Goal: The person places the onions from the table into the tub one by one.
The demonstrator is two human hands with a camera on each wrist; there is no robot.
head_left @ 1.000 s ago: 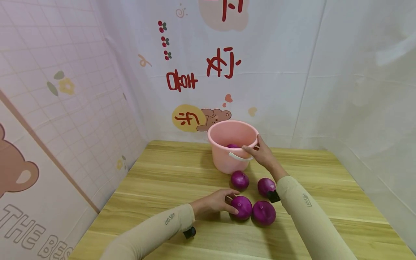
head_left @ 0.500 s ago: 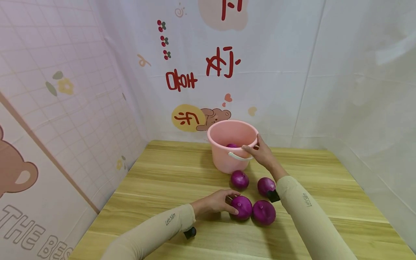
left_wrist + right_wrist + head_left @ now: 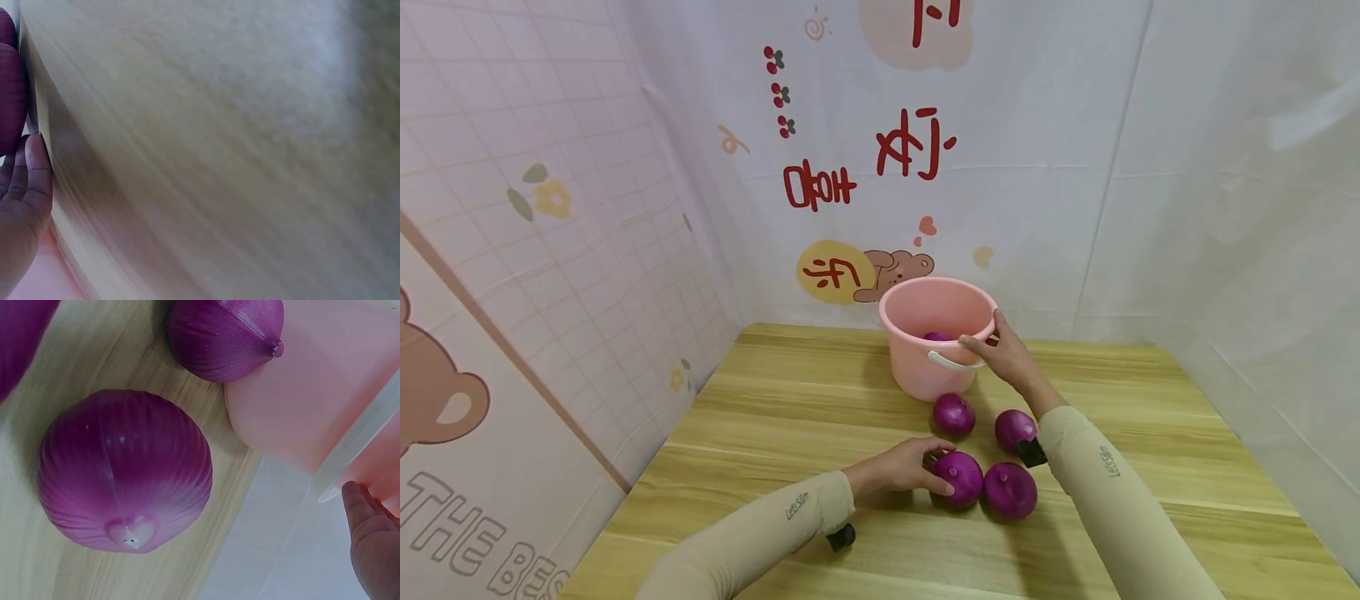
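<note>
In the head view, my left hand [image 3: 901,467] lies around the left side of a red onion [image 3: 964,481] on the table, thumb in front and fingers behind. The left wrist view shows the left fingers [image 3: 39,165] against that onion at its edge. My right hand [image 3: 1011,360] grips the near right rim of a pink bucket [image 3: 917,371], thumb on the outside. Its white handle [image 3: 953,362] hangs down just below the thumb. Inside the bucket, part of another onion [image 3: 937,337] shows; the rest is hidden by the wall.
Touching the held onion on its right is another onion [image 3: 1010,492]. One onion [image 3: 953,415] sits at the bucket's foot, and one [image 3: 1015,430] lies beside the right wrist. The wooden table [image 3: 760,392] ends at a printed white curtain [image 3: 1045,208].
</note>
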